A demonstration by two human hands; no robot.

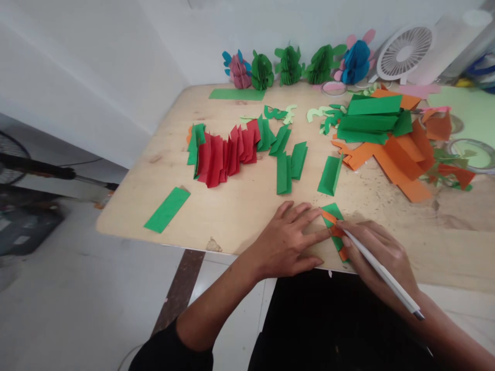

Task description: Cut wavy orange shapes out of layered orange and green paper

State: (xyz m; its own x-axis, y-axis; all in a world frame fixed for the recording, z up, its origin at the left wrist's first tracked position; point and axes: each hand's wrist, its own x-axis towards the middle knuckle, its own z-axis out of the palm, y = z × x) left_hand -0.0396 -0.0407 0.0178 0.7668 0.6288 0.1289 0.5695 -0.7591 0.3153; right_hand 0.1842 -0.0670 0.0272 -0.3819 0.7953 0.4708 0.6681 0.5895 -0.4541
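At the table's front edge lies a green paper strip [331, 208] with an orange paper cutout [329, 216] on top of it. My left hand [292, 237] rests flat with fingers spread, its fingertips touching the left side of these papers. A white pen [382, 273] is gripped in my right hand [381, 250], its tip end down at the orange piece; the fingers partly cover the tip and the paper. Just beyond stands a folded green paper [330, 176]. Two more folded green papers [284, 173] are left of it.
Folded red papers [228, 157] stand in a row at centre left. Stacked green papers [369, 121] and orange papers [406, 159] lie at the right. A flat green strip [167, 209] is near the left edge. Paper figures [290, 66] and a white fan [405, 54] line the wall.
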